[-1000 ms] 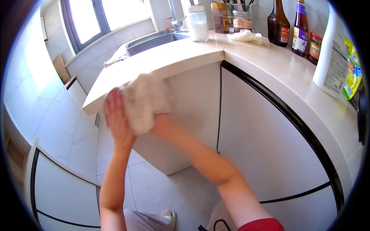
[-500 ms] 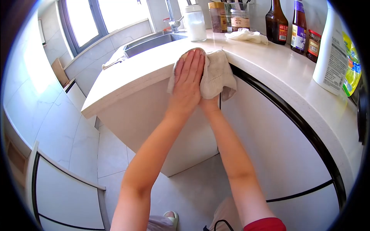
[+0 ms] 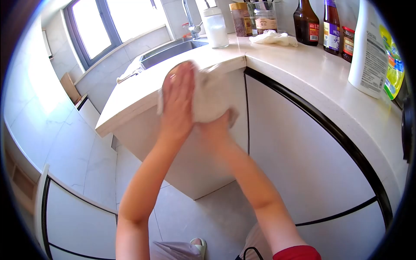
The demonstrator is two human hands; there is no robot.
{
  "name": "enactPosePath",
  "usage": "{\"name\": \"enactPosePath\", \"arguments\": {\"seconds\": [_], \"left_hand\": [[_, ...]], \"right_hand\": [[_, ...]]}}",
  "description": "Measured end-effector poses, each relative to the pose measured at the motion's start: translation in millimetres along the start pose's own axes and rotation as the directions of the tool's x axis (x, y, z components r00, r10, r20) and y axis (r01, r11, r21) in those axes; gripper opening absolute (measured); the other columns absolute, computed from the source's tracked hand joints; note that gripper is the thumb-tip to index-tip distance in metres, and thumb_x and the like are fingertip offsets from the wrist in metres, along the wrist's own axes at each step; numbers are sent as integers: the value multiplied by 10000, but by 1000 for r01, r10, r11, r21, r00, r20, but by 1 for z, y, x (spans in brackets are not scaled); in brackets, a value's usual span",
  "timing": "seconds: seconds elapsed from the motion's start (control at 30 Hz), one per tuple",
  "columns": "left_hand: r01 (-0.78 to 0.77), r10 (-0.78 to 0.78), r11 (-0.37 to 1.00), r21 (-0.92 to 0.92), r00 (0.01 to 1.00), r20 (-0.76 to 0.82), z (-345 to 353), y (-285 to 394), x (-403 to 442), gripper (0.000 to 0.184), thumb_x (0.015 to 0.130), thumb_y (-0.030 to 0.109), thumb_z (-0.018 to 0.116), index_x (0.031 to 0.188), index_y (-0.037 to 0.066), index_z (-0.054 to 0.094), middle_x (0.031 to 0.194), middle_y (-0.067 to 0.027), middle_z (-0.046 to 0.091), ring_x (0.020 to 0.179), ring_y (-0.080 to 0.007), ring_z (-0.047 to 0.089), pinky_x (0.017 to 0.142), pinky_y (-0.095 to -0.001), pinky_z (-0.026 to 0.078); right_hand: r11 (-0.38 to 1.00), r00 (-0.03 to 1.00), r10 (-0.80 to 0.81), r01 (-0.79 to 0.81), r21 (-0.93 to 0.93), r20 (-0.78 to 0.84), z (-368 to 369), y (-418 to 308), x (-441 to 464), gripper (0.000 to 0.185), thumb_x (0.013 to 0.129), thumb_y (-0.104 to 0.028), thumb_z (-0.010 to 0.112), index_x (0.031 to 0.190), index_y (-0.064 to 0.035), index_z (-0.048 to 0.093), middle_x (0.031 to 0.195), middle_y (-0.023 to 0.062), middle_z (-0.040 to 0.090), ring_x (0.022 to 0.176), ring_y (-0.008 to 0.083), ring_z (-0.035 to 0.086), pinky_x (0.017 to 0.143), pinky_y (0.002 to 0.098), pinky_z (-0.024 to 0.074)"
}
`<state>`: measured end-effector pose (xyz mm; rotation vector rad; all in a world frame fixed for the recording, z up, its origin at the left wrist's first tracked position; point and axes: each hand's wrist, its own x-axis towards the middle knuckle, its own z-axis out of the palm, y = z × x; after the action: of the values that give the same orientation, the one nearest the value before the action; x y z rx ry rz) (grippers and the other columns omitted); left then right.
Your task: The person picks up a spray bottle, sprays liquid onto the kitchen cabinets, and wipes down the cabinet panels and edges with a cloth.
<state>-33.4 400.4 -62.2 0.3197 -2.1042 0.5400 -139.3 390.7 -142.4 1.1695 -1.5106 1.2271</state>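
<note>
A pale, off-white cloth (image 3: 212, 99) is between my two hands, in front of the counter corner and partly blurred by motion. My left hand (image 3: 177, 95) presses against its left side, the fingers long and close together, pointing up. From below, my right hand (image 3: 216, 128) grips the cloth; its fingers are mostly covered by the fabric. A rounded edge shows beside my left fingertips, too blurred to name. Whether the cloth touches the counter edge I cannot tell.
The pale countertop (image 3: 299, 71) bends round to the right. On it stand a white-filled jar (image 3: 216, 30), brown bottles (image 3: 307, 24), a white bottle (image 3: 368, 56) and a crumpled white cloth (image 3: 275, 38). Behind lies a sink (image 3: 169, 52). White cabinet doors (image 3: 299, 143) are below.
Both hands and the cloth have moved left and slightly down, away from the inner counter corner. The view has shifted slightly.
</note>
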Motion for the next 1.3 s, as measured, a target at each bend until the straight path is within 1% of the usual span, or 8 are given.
{"name": "enactPosePath", "arguments": {"seconds": [0.2, 0.53, 0.8, 0.87, 1.0, 1.03, 1.27, 1.3], "left_hand": [[-152, 151, 984, 93, 988, 15, 25, 5, 30, 511, 827, 80, 422, 1328, -22, 428, 1439, -109, 363, 1370, -233, 272, 1134, -394, 186], [-195, 191, 953, 233, 981, 42, 25, 0, 27, 450, 838, 113, 455, 1268, -14, 490, 1427, -88, 389, 1354, -246, 306, 1114, -405, 226], [-137, 129, 968, 209, 990, 52, -3, -31, -33, 487, 788, 94, 492, 1257, -36, 478, 1407, -102, 402, 1324, -265, 347, 1112, -398, 245], [-40, 26, 968, 249, 998, 60, -21, -50, -60, 531, 781, 73, 493, 1298, -35, 438, 1404, -99, 414, 1348, -216, 320, 1119, -389, 228], [141, -208, 882, 449, 973, 103, -65, -97, -132, 513, 794, 99, 536, 1286, -17, 444, 1391, -162, 408, 1350, -295, 303, 1113, -477, 208], [143, -188, 870, 472, 981, 51, -76, -108, -151, 499, 810, 106, 536, 1284, -19, 443, 1382, -171, 412, 1347, -322, 297, 1111, -495, 199], [232, -226, 878, 418, 972, -65, -98, -104, -156, 490, 847, 156, 549, 1286, -32, 440, 1371, -229, 383, 1325, -394, 296, 1106, -522, 177], [288, -256, 891, 351, 957, -134, -89, -94, -145, 503, 841, 163, 553, 1289, -34, 439, 1375, -235, 374, 1322, -395, 302, 1103, -523, 180]], "right_hand": [[777, 932, 362, -318, 543, 28, -9, 19, 38, 468, 906, -211, 489, 1328, -18, 425, 1326, 201, 446, 1245, 374, 394, 1050, 466, 282], [676, 847, 524, -475, 563, 86, -24, 8, 56, 472, 931, -259, 460, 1343, -32, 429, 1372, 194, 429, 1294, 331, 360, 1099, 423, 213], [979, 997, -10, 26, 201, -81, 24, -18, 3, 426, 912, -275, 475, 1299, -98, 481, 1239, 144, 520, 1219, 322, 434, 1066, 440, 277], [828, 988, 54, -126, 546, 147, 32, -46, -3, 445, 948, -257, 421, 1357, -86, 388, 1333, 125, 427, 1270, 280, 371, 1096, 403, 237], [921, 896, -383, 388, 20, 224, 63, -124, -30, 362, 980, -246, 363, 1299, -91, 437, 1285, 124, 464, 1217, 263, 413, 1067, 387, 292], [835, 850, -499, 419, 357, 168, 30, -149, -10, 339, 982, -247, 359, 1265, -95, 468, 1229, 128, 502, 1179, 276, 443, 1043, 395, 319], [613, 982, 190, -128, 779, 12, -10, -201, 22, 190, 864, -214, 502, 996, -114, 595, 912, 51, 573, 889, 239, 561, 785, 400, 456], [707, 985, -142, 32, 707, 97, -21, -174, 34, 180, 889, -231, 491, 978, -112, 593, 908, 45, 565, 891, 253, 546, 775, 408, 449]]}}
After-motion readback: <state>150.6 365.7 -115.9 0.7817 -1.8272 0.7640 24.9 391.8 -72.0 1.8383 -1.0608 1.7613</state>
